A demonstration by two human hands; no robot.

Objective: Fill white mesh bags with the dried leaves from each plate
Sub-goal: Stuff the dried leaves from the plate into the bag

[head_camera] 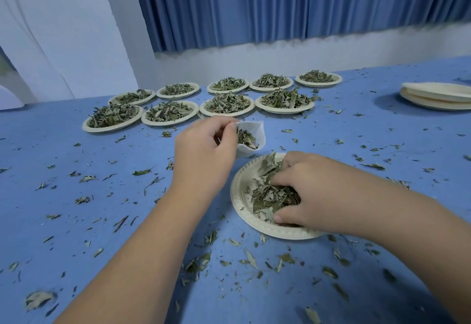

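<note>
A white mesh bag (251, 138) hangs open above the blue table, with some dried leaves inside it. My left hand (204, 150) pinches its rim between thumb and fingers. Just to the right and nearer to me stands a cream paper plate (240, 204) with a heap of dried leaves (270, 193). My right hand (303, 191) is down in that heap, fingers curled round a bunch of leaves.
Several cream plates heaped with dried leaves (168, 112) stand in two rows at the back of the table. A stack of empty plates (435, 95) lies at the far right. Loose leaf bits (196, 264) are scattered over the blue table (76, 221). A blue curtain hangs behind.
</note>
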